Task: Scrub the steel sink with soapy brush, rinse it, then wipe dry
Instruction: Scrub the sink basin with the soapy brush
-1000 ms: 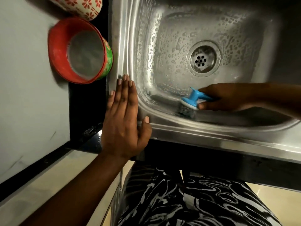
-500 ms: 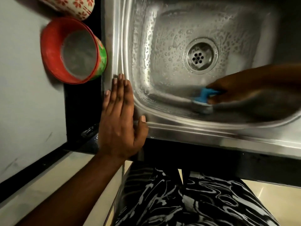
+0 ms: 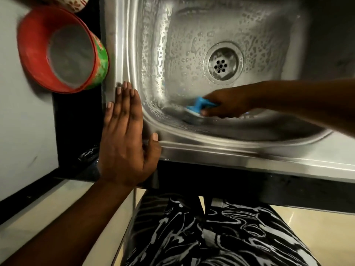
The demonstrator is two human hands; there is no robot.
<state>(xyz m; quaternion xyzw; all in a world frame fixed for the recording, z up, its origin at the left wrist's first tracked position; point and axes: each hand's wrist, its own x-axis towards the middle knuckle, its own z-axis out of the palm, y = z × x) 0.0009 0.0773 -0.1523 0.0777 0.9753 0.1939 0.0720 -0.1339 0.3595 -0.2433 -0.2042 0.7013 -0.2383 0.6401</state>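
At the near left corner of the steel sink, your right hand keeps a closed grip on the blue brush, bristles on the wet basin floor. Your left hand lies flat, open, on the rim. Scrubbing appears underway; next, work toward the drain, where open room remains.

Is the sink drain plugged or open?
Open: the drain shows bare strainer holes, and no water pools in the sink.
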